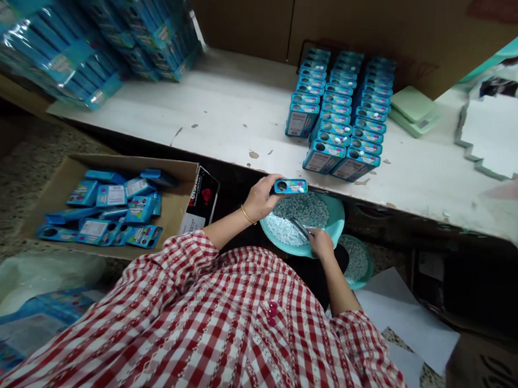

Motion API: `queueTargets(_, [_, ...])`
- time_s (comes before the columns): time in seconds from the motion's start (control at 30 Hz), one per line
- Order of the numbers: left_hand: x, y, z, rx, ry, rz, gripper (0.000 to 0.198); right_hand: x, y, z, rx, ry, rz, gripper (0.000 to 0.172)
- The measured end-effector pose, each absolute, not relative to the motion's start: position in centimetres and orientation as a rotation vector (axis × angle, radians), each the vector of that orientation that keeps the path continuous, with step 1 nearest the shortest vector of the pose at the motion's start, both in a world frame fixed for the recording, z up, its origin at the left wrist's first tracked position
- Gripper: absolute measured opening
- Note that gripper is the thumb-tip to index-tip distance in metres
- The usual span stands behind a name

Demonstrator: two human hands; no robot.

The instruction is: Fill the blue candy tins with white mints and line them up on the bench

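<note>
Left hand: closed around one blue tin (290,187), gripping it on its side just above the bowl; a gold bangle (248,215) sits on that wrist.
Right hand (320,243): closed on a slim metal tool (301,229), whose end reaches into the pale pellets; I can't tell from here whether it's a scoop or tweezers.
Tin in hand: one, held over the far rim of the nearer teal bowl (335,212), with a dark round opening at one end.
Bowls: two, both holding small pale pellets. The nearer sits under the hands, and the second teal bowl (365,269) is just beside it, lower and to the right.
Bench: a scuffed white bench (228,123) runs in front of the seated person (200,324), who wears a red-and-white checked shirt.
On the bench: upright blue tins (336,114) in four tight columns, too packed to count exactly; several shrink-wrapped blue bundles (62,50) at the left end; one pale green scale (413,105) and one white cut board (499,134) at the right.
Floor: one cardboard box (113,162) holding about a dozen loose blue packs (111,195), and white paper sheets (409,315) on the right.
</note>
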State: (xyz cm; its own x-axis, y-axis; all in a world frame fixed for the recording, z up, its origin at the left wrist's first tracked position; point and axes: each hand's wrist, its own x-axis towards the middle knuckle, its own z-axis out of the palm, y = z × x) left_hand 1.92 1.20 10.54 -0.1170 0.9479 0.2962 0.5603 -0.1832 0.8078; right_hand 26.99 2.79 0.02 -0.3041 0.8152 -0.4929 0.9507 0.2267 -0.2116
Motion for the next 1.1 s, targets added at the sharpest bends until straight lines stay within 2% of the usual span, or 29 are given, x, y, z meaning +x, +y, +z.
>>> queueTargets(0.1, [0.9, 4.7, 11.4, 1.668, 1.602, 1.337, 0.038, 27.0, 2.6, 0.2, 1.658, 2.224, -0.713, 0.039])
queueTargets(0.37, [-1.9, 17.1, 9.5, 1.521, 1.555, 1.407, 0.044, 27.1, 2.0, 0.5, 1.67, 2.229, -0.73, 0.039])
queueTargets(0.5, [-2.6, 19.7, 8.8, 1.454, 1.706, 1.407, 0.066, 27.1, 1.9, 0.5, 1.697, 2.237, -0.743, 0.039])
queueTargets(0.6, [-2.4, 20.1, 8.1, 1.358, 1.847, 1.302, 0.063, 27.0, 1.7, 0.7, 1.742, 2.24, -0.76, 0.039])
queueTargets(0.67, [-2.2, 19.4, 7.8, 1.398, 1.851, 1.248, 0.057, 26.9, 1.8, 0.8, 1.764, 2.233, -0.774, 0.039])
queueTargets(0.73, [-2.6, 17.8, 7.9, 1.423, 1.84, 1.27, 0.06, 26.8, 2.1, 0.8, 1.762, 2.235, -0.783, 0.041])
queueTargets(0.87, [-7.1, 11.8, 8.5, 1.405, 1.885, 1.485, 0.064, 26.5, 3.1, 0.8, 1.77, 2.143, -0.804, 0.045])
queueTargets(1.0, [-16.0, 3.1, 8.3, 1.224, 2.312, 1.623, 0.058, 26.3, 4.1, 0.2, 1.613, 2.099, -0.76, 0.051])
queueTargets(1.1, [-22.1, -4.6, 6.9, 0.785, 2.697, 1.4, 0.058, 26.4, 4.9, -0.8, 1.552, 2.065, -0.669, 0.052])
